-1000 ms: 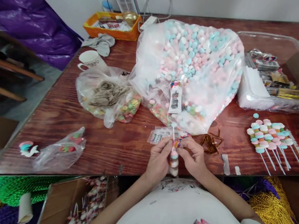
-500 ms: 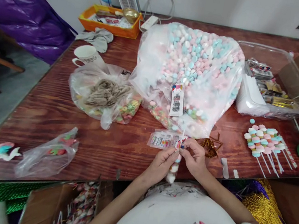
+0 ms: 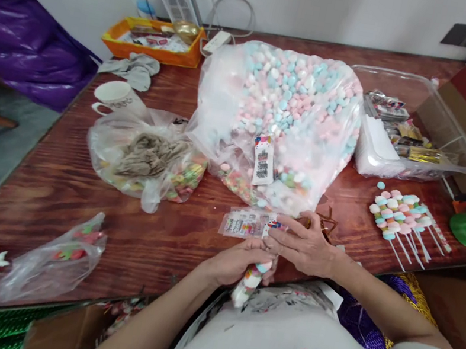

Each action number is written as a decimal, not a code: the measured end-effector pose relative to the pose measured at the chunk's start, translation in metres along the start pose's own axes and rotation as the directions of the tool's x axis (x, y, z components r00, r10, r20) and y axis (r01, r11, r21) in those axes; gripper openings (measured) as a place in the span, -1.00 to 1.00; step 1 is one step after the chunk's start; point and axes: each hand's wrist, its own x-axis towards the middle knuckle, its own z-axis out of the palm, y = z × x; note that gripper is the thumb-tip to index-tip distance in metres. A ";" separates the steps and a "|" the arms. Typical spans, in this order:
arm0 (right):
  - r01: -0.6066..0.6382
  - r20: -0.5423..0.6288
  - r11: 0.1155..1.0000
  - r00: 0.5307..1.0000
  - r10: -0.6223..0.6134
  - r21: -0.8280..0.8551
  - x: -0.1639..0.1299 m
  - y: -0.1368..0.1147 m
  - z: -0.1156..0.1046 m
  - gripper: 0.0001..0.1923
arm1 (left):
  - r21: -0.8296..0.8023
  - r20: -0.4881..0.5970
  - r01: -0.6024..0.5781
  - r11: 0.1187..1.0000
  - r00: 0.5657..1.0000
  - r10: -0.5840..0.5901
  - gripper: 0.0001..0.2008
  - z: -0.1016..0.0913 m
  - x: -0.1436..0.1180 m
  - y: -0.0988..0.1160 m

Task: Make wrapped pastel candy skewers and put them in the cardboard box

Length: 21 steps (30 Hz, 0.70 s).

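Marshmallow skewer [image 3: 251, 279] gripped in closed left hand [image 3: 235, 265]; right hand [image 3: 307, 249], fingers loosely extended, should press sticker sheet [image 3: 246, 223] flat on surface [image 3: 151, 226] while peeling.

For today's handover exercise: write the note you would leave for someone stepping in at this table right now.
Left hand: closed around a marshmallow skewer at the table's near edge.
Right hand: fingers on the small sticker packet, beside the gold twist ties.
Done: a row of finished skewers lies to the right.
Left: the big marshmallow bag is still very full.
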 end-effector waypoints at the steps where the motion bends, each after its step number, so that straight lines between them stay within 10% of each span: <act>1: 0.038 0.009 0.999 0.999 -0.038 -0.031 -0.002 0.000 -0.001 -0.75 | 0.068 0.047 0.046 0.997 0.998 -0.050 -0.69 0.000 0.000 0.001; 4: 0.079 0.084 0.991 0.994 -0.071 -0.107 -0.007 -0.002 0.003 -0.82 | 0.451 0.050 0.063 0.891 0.994 -0.096 -0.63 0.003 0.004 0.003; 6: -0.033 0.167 0.990 0.984 0.057 -0.139 -0.010 -0.003 0.007 -0.86 | 0.782 -0.008 -0.061 0.620 0.994 0.107 -0.64 0.005 0.009 0.002; 9: -0.347 0.275 0.937 0.897 0.346 -0.047 -0.016 -0.004 0.009 -0.80 | 0.984 0.122 -0.170 0.047 0.848 0.516 -0.75 0.007 0.017 -0.004; 11: -0.479 0.312 0.877 0.841 0.443 0.045 -0.022 -0.007 0.005 -0.77 | 0.972 0.233 -0.190 -0.136 0.750 0.619 -0.80 0.007 0.022 -0.007; 13: -0.513 0.217 0.858 0.840 0.497 0.022 -0.028 -0.013 0.000 -0.85 | 0.971 0.221 -0.226 -0.074 0.743 0.631 -0.81 0.008 0.026 -0.008; 18: -0.246 -0.059 0.951 0.969 0.239 -0.186 -0.043 -0.023 -0.010 -0.70 | 0.690 -0.056 -0.041 0.723 0.992 0.110 -0.67 0.009 0.031 0.003; 21: -0.135 -0.050 0.976 0.990 0.128 -0.173 -0.052 -0.022 -0.003 -0.80 | 0.531 -0.019 0.163 0.831 0.983 -0.181 -0.63 0.015 0.030 0.010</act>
